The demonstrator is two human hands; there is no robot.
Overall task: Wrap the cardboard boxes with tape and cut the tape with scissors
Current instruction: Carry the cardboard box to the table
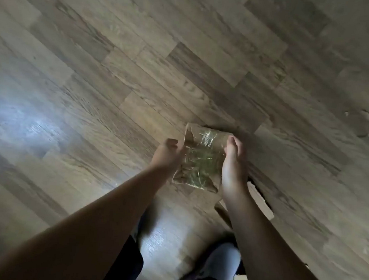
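A small brown cardboard box (202, 157), wrapped in shiny clear tape, hangs above the wood floor between my two hands. My left hand (168, 153) is at its left side with fingers curled at the box's edge. My right hand (235, 164) grips its right side, thumb on top. A roll of clear tape (361, 124) lies on the floor at the far right. No scissors are in view.
Wood-pattern floor (118, 67) fills the view, with a bright glare patch at left. A flat cardboard piece (256, 202) lies under my right forearm. My legs and a light slipper (222, 261) show at the bottom.
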